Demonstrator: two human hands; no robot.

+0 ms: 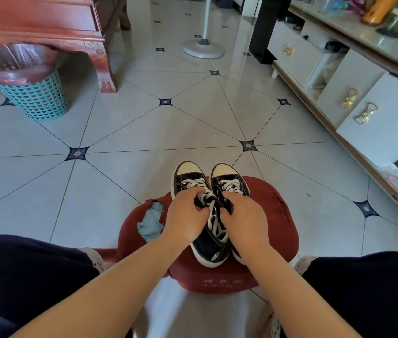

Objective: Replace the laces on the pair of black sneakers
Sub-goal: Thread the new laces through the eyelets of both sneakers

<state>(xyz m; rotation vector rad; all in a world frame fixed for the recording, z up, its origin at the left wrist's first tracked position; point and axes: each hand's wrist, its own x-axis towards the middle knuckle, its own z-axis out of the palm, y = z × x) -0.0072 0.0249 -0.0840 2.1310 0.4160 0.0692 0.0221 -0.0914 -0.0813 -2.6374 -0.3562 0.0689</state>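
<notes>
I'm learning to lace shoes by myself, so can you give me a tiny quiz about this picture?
1. True or false: the pair of black canvas sneakers with white toe caps sits inside a cardboard box.
2. Pick one: the flat laces in them are A white, B green, C red.
3. Short answer: which hand has its fingers curled on the laces of the left-side sneaker?
Key: 1 false, they sit on the round red cushioned stool. 2 A. 3 the left hand; the right hand grips the other sneaker.
</notes>
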